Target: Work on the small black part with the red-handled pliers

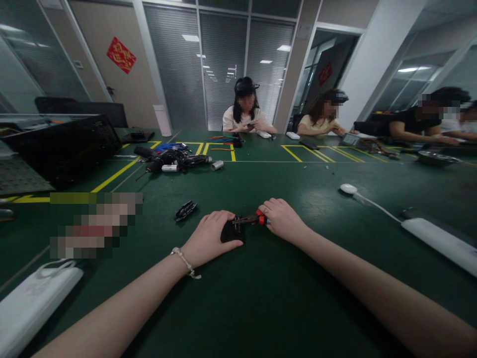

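My left hand is closed around the side of a small black part, pressing it down on the green table. What the black part is cannot be made out. In my right hand are red-handled long-nose pliers, held almost level. Their dark jaws point left and reach over the black part, seemingly touching its upper edge; whether they grip anything is too small to tell. Just beyond my left hand lies a separate black piece with an open, ribbed frame.
A heap of black tools and cables lies further back left, beside a silver cylinder. A black casing stands at far left. White power bank-like blocks flank me, the right one cabled. People sit across the table.
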Available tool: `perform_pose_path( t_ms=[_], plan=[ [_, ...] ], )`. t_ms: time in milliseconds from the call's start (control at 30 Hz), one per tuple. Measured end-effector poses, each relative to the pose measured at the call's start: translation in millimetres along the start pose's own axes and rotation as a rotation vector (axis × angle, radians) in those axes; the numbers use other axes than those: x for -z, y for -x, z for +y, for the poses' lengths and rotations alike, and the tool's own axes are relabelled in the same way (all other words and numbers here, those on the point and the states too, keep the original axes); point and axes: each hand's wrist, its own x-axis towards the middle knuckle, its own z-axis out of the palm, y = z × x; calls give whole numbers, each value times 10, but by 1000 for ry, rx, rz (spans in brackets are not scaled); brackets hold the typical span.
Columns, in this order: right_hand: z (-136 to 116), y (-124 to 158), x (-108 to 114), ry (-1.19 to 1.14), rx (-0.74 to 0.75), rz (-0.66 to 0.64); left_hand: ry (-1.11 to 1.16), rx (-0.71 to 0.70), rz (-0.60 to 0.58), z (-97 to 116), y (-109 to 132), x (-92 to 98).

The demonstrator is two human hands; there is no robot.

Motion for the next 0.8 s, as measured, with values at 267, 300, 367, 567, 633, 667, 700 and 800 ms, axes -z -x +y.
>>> perform_pose_path(
  t_ms=[267,300,367,567,633,667,700,800],
  plan=[
    [8,8,34,-13,24,-11,8,7,-8,14,2,20],
    [2,6,39,-10,27,-8,8,8,-10,18,2,24],
    [-8,2,43,-2,30,-1,6,10,-10,24,1,30],
    [-6,9,25,12,10,0,-12,-6,-1,19,0,21],
    [3,11,18,9,9,1,-14,-13,3,15,2,18],
    [7,11,17,4,11,-1,-14,-12,3,15,4,17],
    [10,9,18,0,12,-4,-12,-8,2,15,6,18],
    [10,6,31,-7,13,-13,-7,11,-2,17,10,20]
  ],
)
